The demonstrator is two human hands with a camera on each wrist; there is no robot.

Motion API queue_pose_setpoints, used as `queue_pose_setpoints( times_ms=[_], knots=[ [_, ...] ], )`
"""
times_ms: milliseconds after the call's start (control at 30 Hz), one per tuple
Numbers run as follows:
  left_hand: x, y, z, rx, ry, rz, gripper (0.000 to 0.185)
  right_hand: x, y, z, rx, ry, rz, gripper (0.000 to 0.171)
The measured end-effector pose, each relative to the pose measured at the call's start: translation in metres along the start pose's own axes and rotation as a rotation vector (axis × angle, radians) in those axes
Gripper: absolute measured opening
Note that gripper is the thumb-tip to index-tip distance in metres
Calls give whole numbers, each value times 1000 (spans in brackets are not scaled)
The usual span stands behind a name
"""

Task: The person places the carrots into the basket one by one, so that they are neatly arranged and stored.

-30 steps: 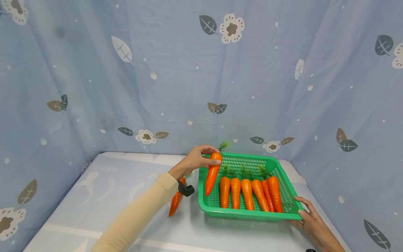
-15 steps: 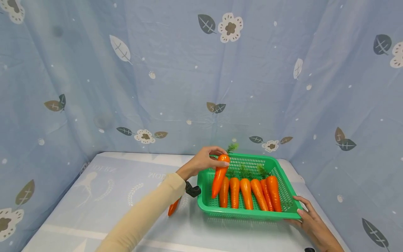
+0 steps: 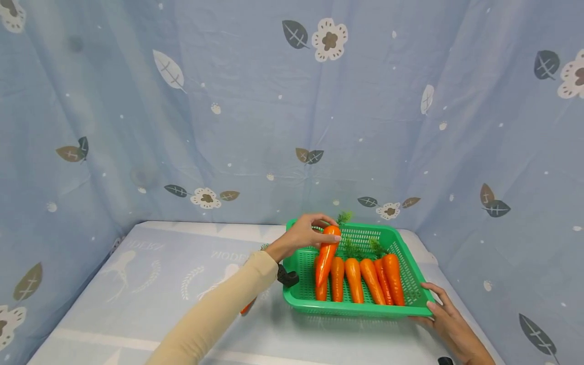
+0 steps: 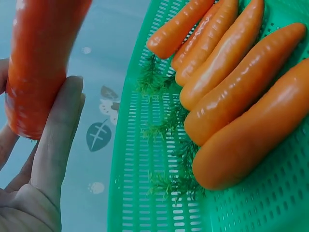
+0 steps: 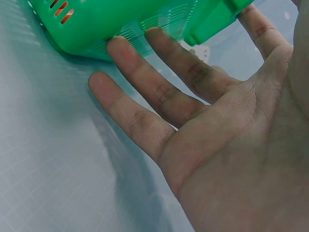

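Note:
My left hand [image 3: 304,235] holds a glossy orange carrot [image 3: 326,258] by its thick top, green leaves upward and tip pointing down, over the left part of a green plastic basket [image 3: 360,307]. In the left wrist view, my thumb and fingers grip this carrot [image 4: 41,63] at the left. Several more carrots [image 4: 236,82] lie side by side in the basket, leafy ends toward the back. At the basket's front right corner, my right hand [image 3: 451,327] holds the rim, thumb on top. The right wrist view shows its outstretched fingers [image 5: 159,94] under the basket [image 5: 96,29].
Another carrot [image 3: 248,306] lies on the table left of the basket, mostly hidden behind the left forearm. A pale printed cloth [image 3: 137,299] covers the table. Blue patterned curtains [image 3: 255,121] hang behind it and at both sides.
My left hand has carried the carrot rightward, from the basket's left rim to over the leftmost carrot inside. The left forearm now covers more of the carrot on the table. My right hand stays at the corner.

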State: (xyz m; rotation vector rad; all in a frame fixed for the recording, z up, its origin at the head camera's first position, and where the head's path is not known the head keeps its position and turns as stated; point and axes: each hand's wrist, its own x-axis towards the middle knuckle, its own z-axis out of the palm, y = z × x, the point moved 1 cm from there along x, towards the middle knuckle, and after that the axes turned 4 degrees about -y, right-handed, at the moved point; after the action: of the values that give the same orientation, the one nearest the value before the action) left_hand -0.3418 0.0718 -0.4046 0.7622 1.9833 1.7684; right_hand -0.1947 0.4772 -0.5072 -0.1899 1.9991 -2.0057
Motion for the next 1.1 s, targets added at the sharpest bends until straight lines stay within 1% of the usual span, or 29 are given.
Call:
queue_pose_setpoints(
  times_ms=[133, 200, 333, 500, 600, 733, 833, 967, 1100],
  knots=[
    [5, -1, 6, -21, -8, -2, 39, -1, 1, 0, -17, 13, -2, 46],
    [8, -2, 10, -52, -2, 1, 39, 0, 1, 0, -27, 19, -11, 46],
    [14, -5, 17, -108, 9, 5, 38, -1, 3, -1, -34, -15, -47, 47],
    [21, -6, 28, -161, -18, -8, 37, -2, 4, -2, -41, -17, -55, 47],
    [24, -4, 33, -173, -31, -10, 36, -2, 3, -2, -54, -2, -55, 47],
    [29, -1, 41, -151, -34, -4, 34, -3, 2, -3, -61, -9, -62, 48],
    [33, -2, 46, -158, -40, -1, 33, -2, 2, -3, -56, -2, -53, 48],
    [38, -6, 52, -192, -43, -4, 35, -1, 2, -3, -69, -1, -56, 47],
    [41, -10, 55, -240, -49, -21, 39, 1, 1, -3, -81, -4, -70, 48]
  ],
)
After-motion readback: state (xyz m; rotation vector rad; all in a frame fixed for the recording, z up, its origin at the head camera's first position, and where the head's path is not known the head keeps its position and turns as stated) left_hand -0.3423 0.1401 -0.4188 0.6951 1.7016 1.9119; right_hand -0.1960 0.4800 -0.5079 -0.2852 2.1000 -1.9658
